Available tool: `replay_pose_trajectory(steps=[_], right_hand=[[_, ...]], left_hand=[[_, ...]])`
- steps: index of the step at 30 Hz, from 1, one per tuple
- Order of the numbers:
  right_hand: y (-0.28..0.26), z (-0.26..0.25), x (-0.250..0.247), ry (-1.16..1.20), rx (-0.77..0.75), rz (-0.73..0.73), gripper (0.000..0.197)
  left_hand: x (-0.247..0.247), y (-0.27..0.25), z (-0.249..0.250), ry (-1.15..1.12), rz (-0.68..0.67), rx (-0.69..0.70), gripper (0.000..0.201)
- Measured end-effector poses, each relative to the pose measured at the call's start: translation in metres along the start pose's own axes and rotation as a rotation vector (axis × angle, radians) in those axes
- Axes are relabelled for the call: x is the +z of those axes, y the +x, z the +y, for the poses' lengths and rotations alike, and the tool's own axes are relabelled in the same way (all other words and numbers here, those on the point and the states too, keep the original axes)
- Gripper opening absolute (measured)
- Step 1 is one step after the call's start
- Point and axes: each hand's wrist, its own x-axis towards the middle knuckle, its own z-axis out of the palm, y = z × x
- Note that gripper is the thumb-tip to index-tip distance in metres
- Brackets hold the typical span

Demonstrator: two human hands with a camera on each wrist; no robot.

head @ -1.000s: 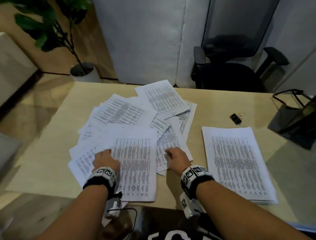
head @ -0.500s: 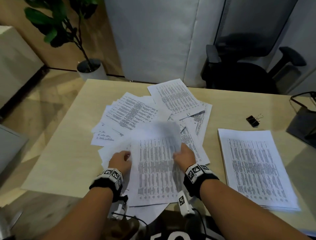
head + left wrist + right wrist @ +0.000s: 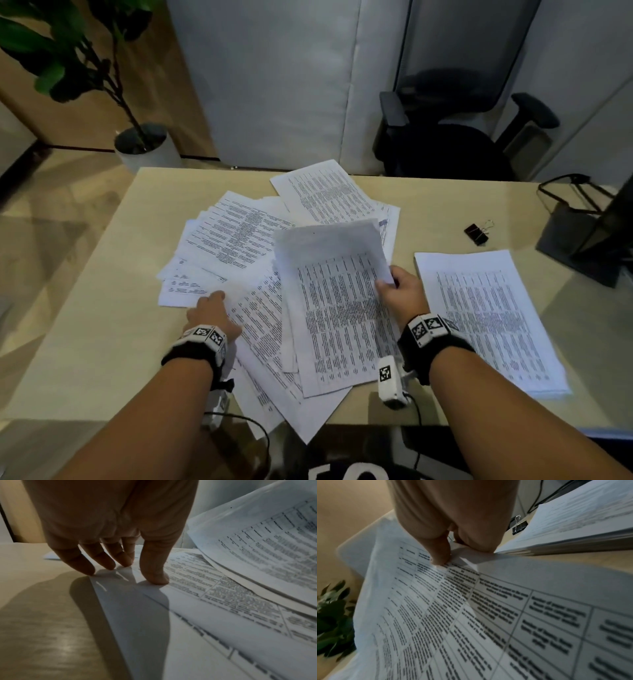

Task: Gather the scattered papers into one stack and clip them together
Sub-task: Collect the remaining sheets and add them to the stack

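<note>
1. My right hand (image 3: 399, 294) has thumb and fingers (image 3: 441, 555) pinched on the edge of a lifted sheet (image 3: 339, 301), raised over the scattered papers (image 3: 239, 240) at the middle of the table (image 3: 85, 308).
2. My left hand (image 3: 212, 313) lies released, straight fingertips (image 3: 154, 577) pressing the loose sheets flat.
3. Done so far, I judge: one neat stack (image 3: 486, 322) sits to the right. Many sheets are not yet gathered.
4. The binder clip (image 3: 476, 233) lies unused beyond the stack; clipping is not yet done.
5. Pages carry printed tables; the text is too blurred to read, no brands visible.
</note>
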Motion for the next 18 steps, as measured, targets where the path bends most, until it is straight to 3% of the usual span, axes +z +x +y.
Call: replay_pose_trajectory(steps=[5,8,11,14,16,18], right_hand=[[-0.002,-0.008,-0.003,0.162,0.013,0.006,0.02],[-0.006,-0.012,-0.001,0.254,0.017,0.002,0.027],[-0.006,-0.013,0.002,0.28,0.029,-0.004,0.028],[-0.006,-0.012,0.002,0.205,0.037,0.031,0.022],[-0.007,-0.011,0.004,0.23,0.049,0.036,0.023],[-0.009,-0.012,0.009,0.29,0.068,0.011,0.024]], left_hand=[[0.007,-0.015,0.013,-0.188,0.01,0.142,0.063],[0.014,-0.025,0.023,-0.467,0.12,0.259,0.053],[0.012,-0.03,0.029,-0.777,0.306,0.228,0.047],[0.008,-0.025,0.031,-0.8,0.46,0.196,0.024],[0.006,-0.026,0.034,-0.841,0.374,0.242,0.028],[0.006,-0.031,0.038,-0.887,0.193,0.259,0.031]])
